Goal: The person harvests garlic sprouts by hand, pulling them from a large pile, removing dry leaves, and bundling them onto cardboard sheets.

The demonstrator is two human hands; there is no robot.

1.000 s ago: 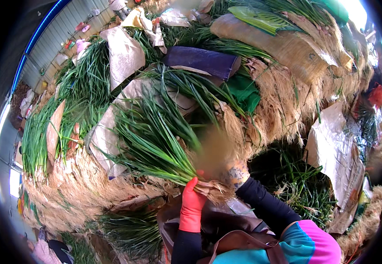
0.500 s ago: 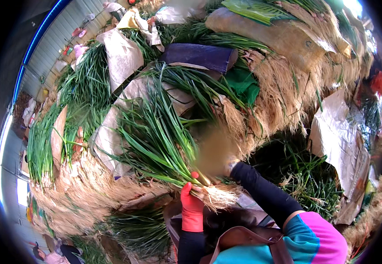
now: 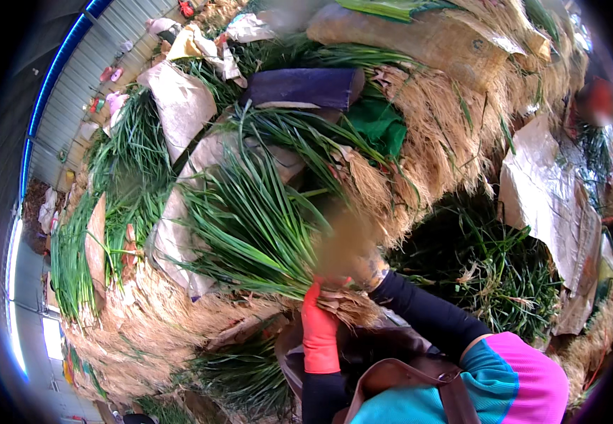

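Observation:
My left hand (image 3: pixel 320 321), in a coral-red glove, is closed round the base of a bunch of leek-like greens (image 3: pixel 253 222). The long green leaves fan out to the upper left. A tuft of pale brown roots (image 3: pixel 352 308) sticks out to the right of the glove. My right hand (image 3: pixel 364 267) reaches in from the right to the upper side of the stems, just above the roots. A brown blur covers its fingers, so their grip is hidden. A patterned cuff shows at that wrist, below a dark sleeve.
Rooted greens (image 3: pixel 137 297) are piled along the left, and more roots (image 3: pixel 437 131) at the upper right. A purple roll (image 3: pixel 303 88), a green net (image 3: pixel 377 127) and pale sacking (image 3: pixel 179 102) lie among them. Loose leaves (image 3: pixel 483 261) and a whitish sheet (image 3: pixel 546 201) are at the right.
My left hand has moved slightly right and up, its fingers now closer round the stem bases. The roots look more gathered and turned downward. The view has shifted a little.

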